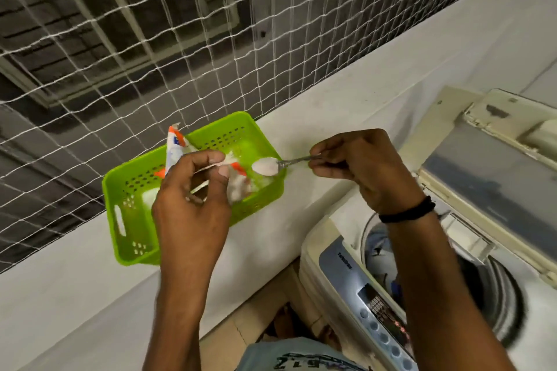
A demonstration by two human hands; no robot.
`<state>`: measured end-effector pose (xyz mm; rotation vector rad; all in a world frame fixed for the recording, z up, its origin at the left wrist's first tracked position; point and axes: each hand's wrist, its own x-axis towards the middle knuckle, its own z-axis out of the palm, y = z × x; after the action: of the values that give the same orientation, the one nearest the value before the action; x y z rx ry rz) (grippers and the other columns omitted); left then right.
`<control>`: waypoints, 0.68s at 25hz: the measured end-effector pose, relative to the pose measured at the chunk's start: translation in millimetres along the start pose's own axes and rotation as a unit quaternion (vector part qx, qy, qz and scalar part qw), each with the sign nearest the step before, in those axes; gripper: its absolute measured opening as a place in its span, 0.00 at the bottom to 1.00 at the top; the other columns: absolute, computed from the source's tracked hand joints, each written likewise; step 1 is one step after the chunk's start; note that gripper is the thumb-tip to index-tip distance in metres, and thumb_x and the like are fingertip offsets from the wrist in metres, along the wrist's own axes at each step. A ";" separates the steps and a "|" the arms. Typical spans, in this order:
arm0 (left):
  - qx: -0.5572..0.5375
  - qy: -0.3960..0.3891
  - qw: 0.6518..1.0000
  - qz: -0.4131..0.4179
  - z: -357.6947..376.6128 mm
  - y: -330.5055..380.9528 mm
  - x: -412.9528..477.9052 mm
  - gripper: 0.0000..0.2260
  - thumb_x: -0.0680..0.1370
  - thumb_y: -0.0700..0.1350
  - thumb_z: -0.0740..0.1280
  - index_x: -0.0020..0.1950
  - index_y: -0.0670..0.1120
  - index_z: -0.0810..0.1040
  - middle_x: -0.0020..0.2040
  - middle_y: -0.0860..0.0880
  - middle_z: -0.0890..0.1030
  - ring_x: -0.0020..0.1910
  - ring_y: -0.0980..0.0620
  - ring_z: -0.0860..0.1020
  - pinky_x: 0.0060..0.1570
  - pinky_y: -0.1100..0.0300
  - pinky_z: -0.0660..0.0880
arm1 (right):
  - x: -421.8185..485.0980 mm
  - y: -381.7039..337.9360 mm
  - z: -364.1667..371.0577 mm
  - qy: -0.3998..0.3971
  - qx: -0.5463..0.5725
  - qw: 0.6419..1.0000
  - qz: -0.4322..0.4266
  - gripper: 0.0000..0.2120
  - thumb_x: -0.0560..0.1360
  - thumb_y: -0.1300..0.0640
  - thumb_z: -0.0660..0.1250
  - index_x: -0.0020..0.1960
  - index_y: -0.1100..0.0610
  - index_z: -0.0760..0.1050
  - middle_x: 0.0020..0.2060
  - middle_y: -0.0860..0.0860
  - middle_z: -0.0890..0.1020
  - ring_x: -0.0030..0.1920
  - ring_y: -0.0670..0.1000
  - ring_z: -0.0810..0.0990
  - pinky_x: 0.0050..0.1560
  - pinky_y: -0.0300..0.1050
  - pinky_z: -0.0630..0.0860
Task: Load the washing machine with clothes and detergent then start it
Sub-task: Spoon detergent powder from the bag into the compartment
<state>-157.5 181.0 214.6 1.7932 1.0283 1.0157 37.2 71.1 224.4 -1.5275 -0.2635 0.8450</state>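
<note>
My left hand [193, 199] grips a white, orange and blue detergent packet [174, 147] above a green perforated basket [126, 190] on the white ledge. A metal spoon [266, 166] heaped with white powder is pinched by its handle in my right hand [358, 169], just over the basket's right rim. At lower right is the top-loading washing machine [331, 256], its lid [494, 178] raised. Clothes [382, 247] lie in the drum, partly hidden by my right forearm. The control panel [382, 316] runs along the machine's front edge.
A white ledge [75, 274] runs diagonally under a white safety net [180, 39] that covers the opening behind it. A white wall [452, 24] stands behind the machine. Tiled floor [256, 319] shows between ledge and machine.
</note>
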 end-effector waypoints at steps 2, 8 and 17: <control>-0.024 -0.031 0.999 0.004 22.6 8.8 -9.9 0.07 0.79 0.41 0.69 0.50 0.54 0.81 0.48 0.58 0.84 0.47 0.61 0.82 0.44 0.65 0.79 | -6.6 6.9 -26.9 0.038 0.014 0.999 0.008 0.13 0.73 0.75 0.58 0.43 0.71 0.81 0.37 0.65 0.83 0.38 0.59 0.86 0.41 0.44 0.84; -0.066 -0.168 0.983 -0.020 110.1 15.8 -44.6 0.09 0.78 0.40 0.69 0.48 0.55 0.81 0.46 0.55 0.84 0.45 0.53 0.83 0.45 0.64 0.78 | -25.7 56.7 -116.5 0.183 0.082 0.980 0.011 0.13 0.72 0.77 0.58 0.44 0.72 0.81 0.38 0.67 0.83 0.37 0.60 0.85 0.38 0.43 0.83; -0.155 -0.361 0.897 -0.205 280.1 -16.2 -121.1 0.06 0.75 0.37 0.71 0.49 0.48 0.82 0.46 0.47 0.85 0.46 0.47 0.84 0.48 0.54 0.81 | -28.9 181.7 -253.9 0.440 0.249 0.863 0.020 0.09 0.72 0.76 0.61 0.47 0.72 0.80 0.34 0.60 0.82 0.36 0.56 0.83 0.37 0.40 0.82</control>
<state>50.4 6.4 74.3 1.4143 0.6717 0.1882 122.3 -171.1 44.4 -1.2708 0.6212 0.1449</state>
